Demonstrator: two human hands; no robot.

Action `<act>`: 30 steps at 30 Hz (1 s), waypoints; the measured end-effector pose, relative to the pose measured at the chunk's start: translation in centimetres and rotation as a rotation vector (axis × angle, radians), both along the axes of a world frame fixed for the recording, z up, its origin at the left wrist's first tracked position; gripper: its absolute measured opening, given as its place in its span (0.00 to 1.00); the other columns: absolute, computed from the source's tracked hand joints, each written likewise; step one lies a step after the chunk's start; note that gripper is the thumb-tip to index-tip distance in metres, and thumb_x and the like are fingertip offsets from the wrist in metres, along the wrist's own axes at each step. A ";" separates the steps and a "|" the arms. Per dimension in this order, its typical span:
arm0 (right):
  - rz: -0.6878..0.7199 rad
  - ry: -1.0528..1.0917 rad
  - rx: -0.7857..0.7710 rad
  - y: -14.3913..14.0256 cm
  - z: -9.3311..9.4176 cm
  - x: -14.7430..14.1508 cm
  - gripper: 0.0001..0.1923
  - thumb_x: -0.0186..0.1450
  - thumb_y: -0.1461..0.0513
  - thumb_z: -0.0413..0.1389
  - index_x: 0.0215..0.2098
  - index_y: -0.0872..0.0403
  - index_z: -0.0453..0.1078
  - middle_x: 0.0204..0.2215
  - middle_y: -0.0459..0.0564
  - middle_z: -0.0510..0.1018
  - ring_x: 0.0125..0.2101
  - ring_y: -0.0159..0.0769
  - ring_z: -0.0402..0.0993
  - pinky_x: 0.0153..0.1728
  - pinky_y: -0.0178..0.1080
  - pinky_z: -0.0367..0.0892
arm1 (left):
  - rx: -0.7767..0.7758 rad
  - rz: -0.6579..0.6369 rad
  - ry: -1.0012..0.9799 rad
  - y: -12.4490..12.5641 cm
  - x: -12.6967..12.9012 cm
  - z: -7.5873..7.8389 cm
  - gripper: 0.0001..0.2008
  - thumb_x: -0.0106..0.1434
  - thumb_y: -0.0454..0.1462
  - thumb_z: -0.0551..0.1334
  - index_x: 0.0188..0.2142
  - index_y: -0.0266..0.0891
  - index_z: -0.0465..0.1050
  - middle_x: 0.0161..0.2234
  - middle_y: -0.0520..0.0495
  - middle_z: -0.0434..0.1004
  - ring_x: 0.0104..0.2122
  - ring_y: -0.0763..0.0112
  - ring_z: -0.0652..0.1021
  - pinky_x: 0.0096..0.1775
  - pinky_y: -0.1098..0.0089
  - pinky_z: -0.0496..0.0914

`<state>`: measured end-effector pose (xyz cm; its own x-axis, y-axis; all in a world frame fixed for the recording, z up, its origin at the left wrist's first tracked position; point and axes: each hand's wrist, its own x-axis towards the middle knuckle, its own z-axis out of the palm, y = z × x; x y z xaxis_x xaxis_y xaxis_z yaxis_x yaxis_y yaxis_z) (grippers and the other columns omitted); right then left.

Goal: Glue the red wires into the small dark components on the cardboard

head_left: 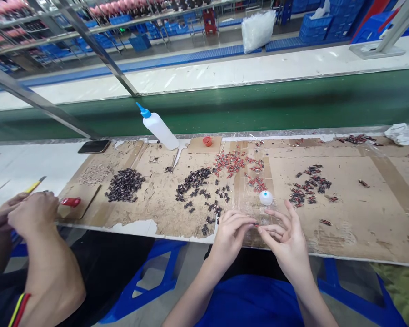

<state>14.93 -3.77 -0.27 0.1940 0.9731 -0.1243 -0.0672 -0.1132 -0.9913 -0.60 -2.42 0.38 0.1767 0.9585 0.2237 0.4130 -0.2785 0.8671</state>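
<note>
My left hand [230, 234] and my right hand [286, 238] meet at the near edge of the cardboard-covered bench [361, 218]. Their fingertips pinch one tiny red-and-dark part [256, 224] between them. A small white cap [266, 197] sits just beyond my hands. Dark small parts [197, 181] lie in a scattered heap to the left of my hands. Red parts [233, 162] lie further back, and joined red-and-dark parts [308, 186] lie to the right.
A white squeeze bottle with a blue nozzle [158, 128] leans at the back. A red cap [207, 141], another dark heap [124, 185] and a phone [94, 146] lie nearby. A co-worker's hands [30, 213] work at the left. A green conveyor belt [259, 106] runs behind.
</note>
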 end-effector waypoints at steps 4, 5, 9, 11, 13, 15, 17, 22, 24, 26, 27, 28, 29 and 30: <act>0.021 0.032 -0.030 0.1 -0.1 0.2 0.49 0.52 0.53 0.67 0.66 0.43 0.48 0.44 0.52 0.76 0.26 0.33 0.79 0.32 0.39 0.78 | -0.061 -0.058 -0.065 0.3 -0.3 0.0 0.09 0.66 0.37 0.60 0.37 0.42 0.80 0.33 0.44 0.82 0.38 0.64 0.77 0.43 0.64 0.72; 0.017 0.040 -0.037 0.1 -0.1 0.3 0.50 0.52 0.53 0.68 0.66 0.43 0.48 0.44 0.52 0.76 0.26 0.33 0.79 0.32 0.39 0.78 | -0.075 -0.069 -0.081 0.4 -0.4 0.1 0.09 0.66 0.38 0.60 0.37 0.41 0.80 0.33 0.44 0.82 0.38 0.65 0.77 0.43 0.64 0.72; -0.008 0.068 -0.060 0.2 0.0 0.2 0.51 0.50 0.54 0.68 0.66 0.44 0.48 0.42 0.51 0.77 0.25 0.32 0.79 0.32 0.39 0.77 | -0.120 -0.085 -0.118 0.5 -0.5 0.2 0.07 0.64 0.37 0.62 0.37 0.41 0.80 0.34 0.44 0.82 0.39 0.65 0.77 0.44 0.65 0.72; -0.008 0.076 -0.066 0.2 0.0 0.2 0.52 0.50 0.54 0.68 0.66 0.44 0.48 0.41 0.51 0.78 0.25 0.32 0.79 0.33 0.39 0.77 | -0.144 -0.083 -0.127 0.5 -0.5 0.2 0.06 0.63 0.37 0.63 0.36 0.41 0.80 0.35 0.44 0.82 0.39 0.66 0.78 0.44 0.66 0.72; 0.003 0.071 -0.062 0.2 0.0 0.2 0.51 0.50 0.53 0.68 0.66 0.45 0.48 0.41 0.51 0.78 0.25 0.32 0.79 0.33 0.39 0.77 | -0.167 -0.070 -0.133 0.4 -0.4 0.4 0.06 0.63 0.36 0.63 0.36 0.41 0.80 0.35 0.45 0.82 0.39 0.66 0.78 0.44 0.66 0.73; 0.017 0.062 -0.052 0.2 0.0 0.2 0.51 0.51 0.53 0.68 0.66 0.44 0.48 0.41 0.52 0.78 0.26 0.33 0.79 0.33 0.40 0.77 | -0.182 -0.050 -0.142 0.3 -0.3 0.5 0.06 0.63 0.36 0.62 0.36 0.41 0.79 0.35 0.45 0.81 0.40 0.66 0.78 0.44 0.66 0.73; 0.027 0.059 -0.049 0.3 0.0 0.2 0.50 0.51 0.53 0.68 0.65 0.45 0.49 0.41 0.52 0.79 0.26 0.34 0.79 0.34 0.40 0.77 | -0.198 -0.034 -0.150 0.2 -0.1 0.6 0.06 0.63 0.35 0.62 0.36 0.41 0.79 0.35 0.45 0.81 0.40 0.66 0.78 0.45 0.66 0.73; 0.072 0.072 -0.096 0.4 -0.3 0.6 0.39 0.51 0.52 0.68 0.57 0.50 0.60 0.37 0.53 0.81 0.27 0.36 0.80 0.32 0.39 0.77 | -0.239 0.011 -0.178 -0.1 0.2 0.4 0.05 0.62 0.35 0.62 0.36 0.40 0.78 0.36 0.45 0.79 0.39 0.67 0.78 0.45 0.67 0.73; 0.101 0.083 -0.119 0.4 -0.3 0.8 0.36 0.50 0.52 0.68 0.53 0.51 0.63 0.35 0.53 0.82 0.26 0.36 0.80 0.32 0.40 0.77 | -0.252 0.017 -0.189 -0.4 0.4 0.2 0.05 0.62 0.35 0.62 0.35 0.40 0.77 0.36 0.45 0.79 0.39 0.67 0.78 0.44 0.67 0.73; 0.120 0.087 -0.138 0.5 -0.1 1.0 0.32 0.49 0.52 0.69 0.48 0.52 0.66 0.34 0.53 0.82 0.26 0.36 0.80 0.32 0.40 0.77 | -0.261 0.023 -0.198 -0.6 0.5 0.1 0.05 0.62 0.35 0.61 0.36 0.40 0.77 0.36 0.45 0.78 0.40 0.67 0.77 0.44 0.68 0.72; 0.131 0.085 -0.147 0.4 0.0 1.0 0.30 0.49 0.52 0.69 0.46 0.53 0.68 0.32 0.53 0.83 0.26 0.36 0.80 0.31 0.40 0.77 | -0.263 0.029 -0.201 -0.8 0.6 0.1 0.05 0.62 0.35 0.61 0.36 0.40 0.77 0.36 0.45 0.78 0.40 0.67 0.77 0.44 0.67 0.72; 0.143 0.083 -0.156 0.4 0.1 1.0 0.28 0.49 0.51 0.69 0.43 0.53 0.69 0.31 0.52 0.82 0.26 0.37 0.80 0.31 0.40 0.77 | -0.262 0.037 -0.202 -0.9 0.6 0.1 0.05 0.62 0.35 0.61 0.36 0.40 0.77 0.36 0.45 0.78 0.40 0.67 0.77 0.45 0.67 0.72; 0.156 0.078 -0.164 0.3 0.3 0.9 0.26 0.49 0.51 0.68 0.41 0.54 0.70 0.28 0.51 0.82 0.26 0.37 0.80 0.31 0.39 0.77 | -0.262 0.046 -0.199 -1.0 0.7 0.1 0.05 0.62 0.35 0.61 0.36 0.40 0.76 0.37 0.45 0.78 0.41 0.67 0.77 0.45 0.67 0.72; 0.165 0.072 -0.167 0.2 0.4 0.9 0.25 0.50 0.51 0.68 0.40 0.54 0.71 0.26 0.50 0.81 0.26 0.37 0.79 0.30 0.39 0.77 | -0.259 0.055 -0.194 -1.1 0.8 0.2 0.05 0.62 0.34 0.61 0.36 0.40 0.76 0.37 0.45 0.77 0.41 0.67 0.77 0.45 0.67 0.71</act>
<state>15.80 -3.58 0.15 0.0190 0.9556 -0.2942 -0.1042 -0.2907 -0.9511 0.15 -3.49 0.55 0.1007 0.9949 -0.0048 0.2419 -0.0198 0.9701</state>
